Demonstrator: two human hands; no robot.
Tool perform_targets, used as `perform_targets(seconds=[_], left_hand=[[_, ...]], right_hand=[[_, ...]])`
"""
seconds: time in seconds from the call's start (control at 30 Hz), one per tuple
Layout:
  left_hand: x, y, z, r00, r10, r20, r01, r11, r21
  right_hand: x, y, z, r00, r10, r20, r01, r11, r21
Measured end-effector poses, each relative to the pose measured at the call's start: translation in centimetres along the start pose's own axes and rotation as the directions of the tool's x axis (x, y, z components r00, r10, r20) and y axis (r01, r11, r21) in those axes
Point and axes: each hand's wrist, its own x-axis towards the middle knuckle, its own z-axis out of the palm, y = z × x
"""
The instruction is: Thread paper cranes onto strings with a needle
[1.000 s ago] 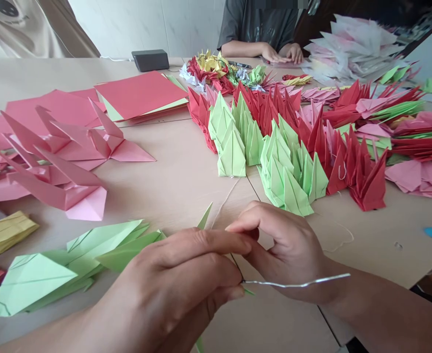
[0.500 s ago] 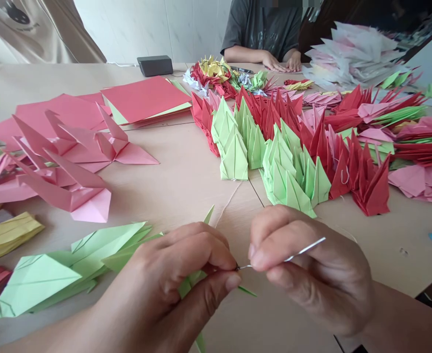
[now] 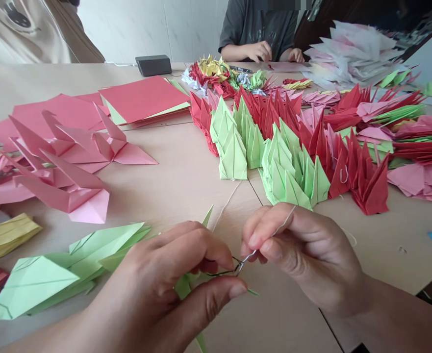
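My right hand [image 3: 304,250] pinches a thin silvery wire [image 3: 285,223] between thumb and fingers. The wire's upper end sticks up past the fingers, and its lower end is bent around a dark thin strand [image 3: 225,272]. That strand forms a small loop at my left hand [image 3: 186,279], whose thumb and curled fingers close around its other side. Partly hidden beneath the left hand is a folded light green paper piece [image 3: 183,287], with narrow points showing above and below. A pale thread [image 3: 226,207] runs from behind the left hand to a row of green folded paper [image 3: 232,147].
Pink paper cranes [image 3: 79,189] and flat green folded pieces [image 3: 46,279] lie at left. Red sheets [image 3: 145,98] and a dark box [image 3: 153,65] are farther back. Red folded pieces [image 3: 370,176] stand at right. A co-worker's hands [image 3: 262,50] rest at the far table edge.
My right hand has moved slightly left and up, tilting the wire more upright. The dark loop now shows between my hands, and the left fingertips have parted a little. The co-worker's hands have shifted.
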Motion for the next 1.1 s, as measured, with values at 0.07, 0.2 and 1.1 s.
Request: perform_targets(seconds=[0.07,0.2,1.1], left_hand=[[-0.04,0.09,0.09,1.000,-0.003,-0.029,0.003,1.000,-0.011],[-0.44,0.05,-0.02,0.998,-0.052,-0.019,0.051,0.997,-0.055],[0.03,0.21,-0.24,1.000,0.014,0.007,-0.014,0.997,0.071]], right_hand=[[0.03,0.00,-0.03,1.000,0.013,0.001,-0.013,1.000,0.005],[0.03,0.09,-0.12,1.000,0.025,0.003,-0.025,0.999,0.041],[0.01,0.32,-0.24,0.999,0.050,0.001,-0.049,0.993,0.107]])
